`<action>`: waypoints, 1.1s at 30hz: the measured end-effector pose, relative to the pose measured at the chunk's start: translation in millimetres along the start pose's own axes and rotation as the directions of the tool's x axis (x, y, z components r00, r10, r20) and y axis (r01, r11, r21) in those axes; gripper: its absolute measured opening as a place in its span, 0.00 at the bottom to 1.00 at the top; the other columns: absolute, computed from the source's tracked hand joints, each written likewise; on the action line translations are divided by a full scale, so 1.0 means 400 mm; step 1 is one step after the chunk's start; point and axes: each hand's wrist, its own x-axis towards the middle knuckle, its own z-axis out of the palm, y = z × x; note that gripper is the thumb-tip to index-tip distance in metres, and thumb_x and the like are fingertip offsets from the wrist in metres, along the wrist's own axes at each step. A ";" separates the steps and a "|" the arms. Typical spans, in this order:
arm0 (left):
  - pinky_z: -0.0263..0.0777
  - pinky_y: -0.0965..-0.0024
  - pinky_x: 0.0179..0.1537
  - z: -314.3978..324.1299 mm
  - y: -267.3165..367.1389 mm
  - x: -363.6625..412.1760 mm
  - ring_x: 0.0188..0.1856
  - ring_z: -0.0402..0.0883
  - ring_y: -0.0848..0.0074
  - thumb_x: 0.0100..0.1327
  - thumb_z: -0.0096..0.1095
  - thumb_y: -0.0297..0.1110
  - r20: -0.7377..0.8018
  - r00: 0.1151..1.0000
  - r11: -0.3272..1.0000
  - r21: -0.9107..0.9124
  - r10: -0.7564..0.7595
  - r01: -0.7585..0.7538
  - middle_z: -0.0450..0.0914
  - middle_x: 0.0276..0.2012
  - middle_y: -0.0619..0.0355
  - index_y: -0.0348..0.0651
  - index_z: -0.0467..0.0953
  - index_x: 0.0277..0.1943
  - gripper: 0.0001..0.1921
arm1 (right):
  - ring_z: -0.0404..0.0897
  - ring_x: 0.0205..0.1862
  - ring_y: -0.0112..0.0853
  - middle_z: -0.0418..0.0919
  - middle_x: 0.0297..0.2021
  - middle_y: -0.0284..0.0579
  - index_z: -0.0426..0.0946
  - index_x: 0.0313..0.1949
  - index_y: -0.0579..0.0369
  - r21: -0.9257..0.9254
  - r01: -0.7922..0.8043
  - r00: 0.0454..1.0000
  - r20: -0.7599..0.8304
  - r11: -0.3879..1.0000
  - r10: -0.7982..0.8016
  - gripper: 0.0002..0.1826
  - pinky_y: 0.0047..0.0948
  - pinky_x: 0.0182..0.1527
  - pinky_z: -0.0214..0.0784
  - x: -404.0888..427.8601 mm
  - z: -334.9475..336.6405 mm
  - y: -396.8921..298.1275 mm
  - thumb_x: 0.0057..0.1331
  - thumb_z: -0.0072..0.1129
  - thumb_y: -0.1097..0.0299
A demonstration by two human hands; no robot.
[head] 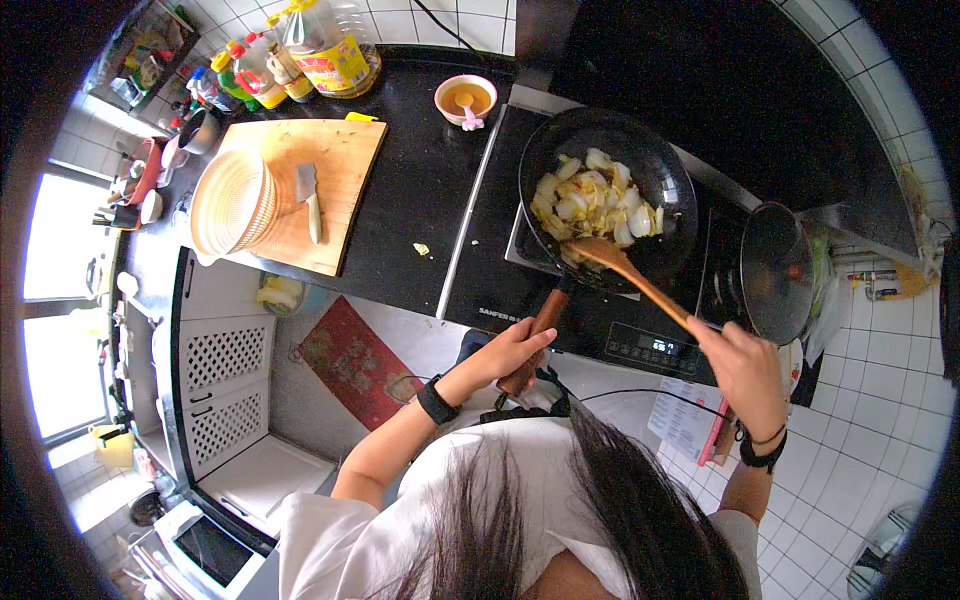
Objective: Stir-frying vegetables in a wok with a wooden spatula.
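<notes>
My left hand (517, 350) is wrapped around the brown wooden handle (551, 311) of a black wok (670, 169). The wok stands on a black electric cooktop (491, 270) with a lit display. In my right hand (739, 371) is a wooden spatula (637, 275), its flat end down in the wok at the near edge of the food. Chopped cabbage pieces (592, 196), white and pale yellow, are heaped in the middle of the wok. Some of the food beneath the spatula is hidden.
A wooden cutting board (341, 165) on the left carries a cleaver (309, 199) and a plastic basket (229, 202). Behind the counter's middle sits a bowl of brownish liquid (465, 97) with a spoon. Several bottles (255, 75) line the wall. A glass lid (776, 270) leans right of the wok.
</notes>
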 end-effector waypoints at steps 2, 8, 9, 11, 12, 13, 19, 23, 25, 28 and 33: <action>0.70 0.73 0.16 0.000 0.002 0.001 0.16 0.73 0.76 0.68 0.52 0.49 0.012 1.000 1.000 0.017 0.004 -0.004 0.70 0.26 0.59 0.38 0.62 0.46 0.20 | 0.74 0.22 0.39 0.68 0.22 0.42 0.74 0.54 0.41 -0.028 -0.020 1.000 -0.004 0.999 0.020 0.21 0.40 0.24 0.65 -0.007 0.016 -0.024 0.61 0.52 0.70; 0.70 0.73 0.16 -0.002 -0.007 0.015 0.16 0.73 0.76 0.68 0.51 0.49 0.009 1.000 1.000 0.002 -0.003 0.003 0.70 0.26 0.58 0.37 0.62 0.46 0.20 | 0.78 0.23 0.44 0.77 0.22 0.46 0.74 0.52 0.45 0.026 -0.194 0.964 -0.179 0.981 0.196 0.16 0.41 0.24 0.68 0.061 0.111 0.036 0.65 0.52 0.66; 0.70 0.73 0.17 -0.003 -0.006 0.013 0.17 0.73 0.76 0.68 0.52 0.50 0.010 1.000 1.000 0.010 -0.003 0.002 0.70 0.26 0.59 0.39 0.62 0.47 0.21 | 0.79 0.24 0.41 0.80 0.25 0.47 0.76 0.50 0.49 0.153 -0.175 0.944 -0.253 0.972 0.210 0.14 0.36 0.25 0.69 0.059 0.118 0.050 0.65 0.54 0.67; 0.69 0.74 0.19 -0.004 -0.008 0.006 0.19 0.72 0.78 0.67 0.52 0.52 0.013 1.000 1.000 0.023 -0.003 0.003 0.70 0.27 0.60 0.43 0.63 0.49 0.21 | 0.80 0.23 0.38 0.81 0.29 0.48 0.77 0.49 0.51 0.350 -0.251 0.913 -0.225 0.903 0.341 0.13 0.32 0.25 0.68 0.040 0.109 0.065 0.65 0.54 0.68; 0.69 0.73 0.18 -0.003 -0.005 0.003 0.18 0.72 0.77 0.67 0.52 0.51 0.007 1.000 1.000 0.017 0.006 -0.006 0.70 0.26 0.60 0.41 0.63 0.48 0.21 | 0.80 0.23 0.36 0.82 0.30 0.49 0.78 0.49 0.53 0.443 -0.284 0.894 -0.198 0.851 0.402 0.13 0.30 0.25 0.68 0.034 0.105 0.076 0.65 0.53 0.69; 0.70 0.73 0.17 -0.001 -0.001 0.001 0.17 0.72 0.77 0.68 0.52 0.50 0.001 1.000 1.000 0.011 0.014 -0.014 0.70 0.25 0.60 0.39 0.62 0.47 0.21 | 0.79 0.24 0.32 0.82 0.35 0.51 0.77 0.49 0.58 0.473 -0.251 0.887 -0.238 0.845 0.397 0.13 0.27 0.28 0.68 0.034 0.113 0.101 0.67 0.52 0.69; 0.71 0.73 0.16 0.014 0.025 -0.014 0.18 0.73 0.77 0.68 0.52 0.49 -0.023 1.000 0.999 0.047 0.003 -0.002 0.69 0.24 0.60 0.37 0.63 0.46 0.21 | 0.67 0.24 0.19 0.73 0.25 0.32 0.77 0.48 0.60 0.716 -0.306 0.822 -0.134 0.628 0.553 0.13 0.19 0.26 0.58 0.032 0.163 0.256 0.68 0.52 0.67; 0.71 0.73 0.16 0.016 0.024 -0.019 0.18 0.73 0.77 0.68 0.52 0.48 -0.037 0.999 0.998 0.060 0.006 -0.004 0.69 0.24 0.59 0.38 0.63 0.44 0.20 | 0.58 0.18 0.14 0.65 0.20 0.26 0.77 0.49 0.57 0.833 -0.336 0.743 -0.053 0.439 0.668 0.14 0.17 0.18 0.47 0.047 0.158 0.281 0.69 0.52 0.64; 0.71 0.72 0.17 0.018 0.029 -0.023 0.18 0.73 0.76 0.68 0.52 0.48 -0.044 0.999 0.997 0.073 0.009 -0.006 0.69 0.24 0.59 0.38 0.63 0.43 0.20 | 0.57 0.17 0.13 0.64 0.19 0.25 0.76 0.50 0.57 0.833 -0.334 0.731 -0.067 0.442 0.679 0.15 0.15 0.17 0.45 0.052 0.173 0.309 0.68 0.52 0.64; 0.71 0.72 0.17 0.016 0.018 -0.015 0.18 0.73 0.76 0.68 0.52 0.48 -0.037 0.999 0.997 0.076 0.027 -0.024 0.69 0.24 0.59 0.37 0.62 0.43 0.19 | 0.57 0.17 0.12 0.62 0.19 0.23 0.75 0.52 0.56 0.930 -0.304 0.769 0.111 0.207 0.630 0.16 0.14 0.16 0.44 0.100 0.190 0.302 0.68 0.53 0.64; 0.71 0.72 0.17 0.017 0.008 -0.002 0.18 0.74 0.76 0.68 0.52 0.48 -0.013 0.999 0.998 0.061 0.035 -0.034 0.69 0.25 0.58 0.37 0.62 0.43 0.20 | 0.73 0.23 0.25 0.77 0.27 0.38 0.75 0.51 0.59 0.643 -0.072 0.911 -0.269 0.762 0.312 0.15 0.22 0.26 0.63 0.179 0.245 0.235 0.68 0.52 0.66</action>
